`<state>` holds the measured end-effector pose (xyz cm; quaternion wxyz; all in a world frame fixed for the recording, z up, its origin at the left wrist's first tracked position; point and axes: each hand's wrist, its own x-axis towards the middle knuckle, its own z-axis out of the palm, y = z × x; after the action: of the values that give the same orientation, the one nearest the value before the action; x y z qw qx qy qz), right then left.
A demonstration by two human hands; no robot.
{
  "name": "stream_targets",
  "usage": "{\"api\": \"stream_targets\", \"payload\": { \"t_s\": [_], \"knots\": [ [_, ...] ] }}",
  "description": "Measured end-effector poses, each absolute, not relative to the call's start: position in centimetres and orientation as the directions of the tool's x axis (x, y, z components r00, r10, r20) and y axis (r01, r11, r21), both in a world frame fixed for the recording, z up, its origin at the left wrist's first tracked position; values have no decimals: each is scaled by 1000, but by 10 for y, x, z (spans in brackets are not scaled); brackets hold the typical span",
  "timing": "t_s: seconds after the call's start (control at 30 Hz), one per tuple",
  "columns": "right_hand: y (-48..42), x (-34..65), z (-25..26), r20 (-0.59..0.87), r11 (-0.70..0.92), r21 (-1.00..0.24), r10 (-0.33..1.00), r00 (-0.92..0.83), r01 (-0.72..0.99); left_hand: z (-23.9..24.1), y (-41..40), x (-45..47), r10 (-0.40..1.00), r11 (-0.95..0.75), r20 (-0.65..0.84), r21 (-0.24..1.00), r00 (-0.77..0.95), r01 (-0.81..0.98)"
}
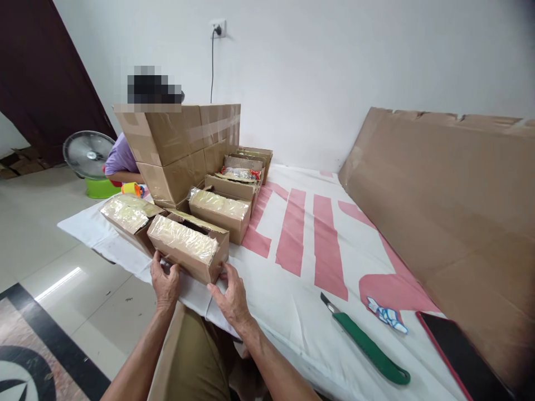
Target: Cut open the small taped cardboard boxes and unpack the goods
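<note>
A small cardboard box (188,249) packed with clear plastic packets lies at the near edge of the white and pink table cover (292,289). My left hand (164,284) rests on its near left end, fingers pressed against the cardboard. At the box's near right corner my right hand (231,298) touches it with fingers curled on the edge. Beside it to the left lies a second filled box (127,214), and a third (219,210) sits just behind.
Several more small open boxes (244,167) run back toward the wall beside a tall stack of taped cartons (179,150). A green-handled knife (368,348), a blue and white wrapper (387,316) and a dark phone (460,356) lie at right. A big flat cardboard sheet (451,211) leans there. Another person in purple (121,159) sits behind the cartons near a fan (86,153).
</note>
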<state>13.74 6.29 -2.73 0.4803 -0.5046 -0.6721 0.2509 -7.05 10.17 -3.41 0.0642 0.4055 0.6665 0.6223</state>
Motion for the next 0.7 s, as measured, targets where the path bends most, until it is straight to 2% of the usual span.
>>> {"api": "stream_targets", "payload": {
  "t_s": [0.17,0.3,0.43,0.57,0.7],
  "knots": [
    [62,139,-25,403,374,-836,915,-14,402,-28,99,-70,653,-84,398,884,-644,461],
    [64,139,-17,358,332,-841,934,-20,427,-24,98,-69,661,-61,359,901,-659,429],
    [68,139,5,257,244,-814,965,-51,527,-16,97,-69,681,-15,294,921,-670,389],
    [69,139,34,107,151,-703,989,-107,695,-6,93,-70,744,27,234,926,-626,378],
    [69,141,53,34,122,-654,991,-131,747,-1,91,-69,775,37,228,915,-589,402]
  ]
}}
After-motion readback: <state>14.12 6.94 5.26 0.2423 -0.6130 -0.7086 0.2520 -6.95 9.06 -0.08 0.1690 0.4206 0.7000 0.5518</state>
